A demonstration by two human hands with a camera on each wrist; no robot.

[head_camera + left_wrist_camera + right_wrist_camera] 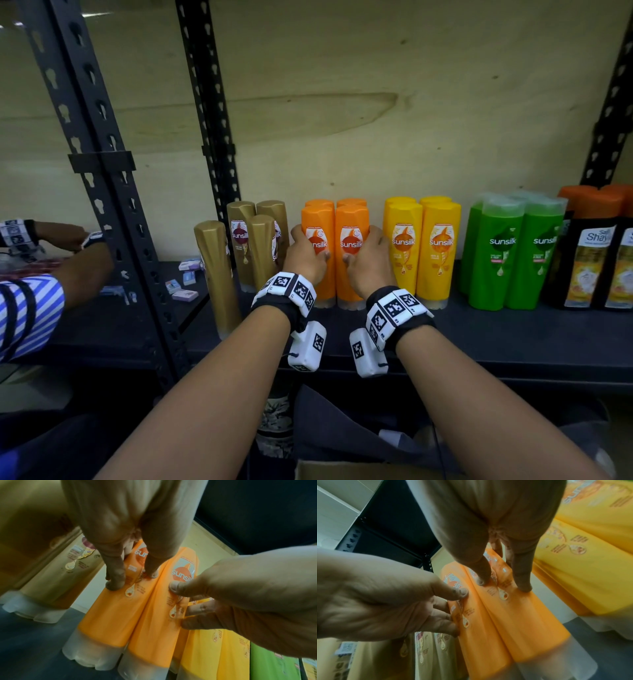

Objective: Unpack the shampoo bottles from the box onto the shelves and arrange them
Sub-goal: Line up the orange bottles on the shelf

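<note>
While the orange bottles (334, 250) stand on the shelf (479, 335) between gold and yellow ones, the left hand (303, 255) and right hand (368, 258) each curl a grip round a front bottle, seemingly squaring the pair.

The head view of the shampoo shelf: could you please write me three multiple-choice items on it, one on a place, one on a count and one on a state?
1. Which group stands directly right of the orange plastic shampoo bottles on the dark metal shelf?
A. gold bottles
B. yellow plastic shampoo bottles
C. green bottles

2. How many orange caps show, front and back rows together?
A. two
B. four
C. six

3. What is the left hand doing?
A. gripping the front left orange bottle
B. hanging idle below the shelf
C. lifting a green bottle

Answers:
1. B, the yellow group is the orange group's right neighbour, with green farther on.
2. B, two front bottles and two tops behind.
3. A, its fingers wrap the bottle's side, thumb on the label, while the right hand grips the other front bottle.
</note>
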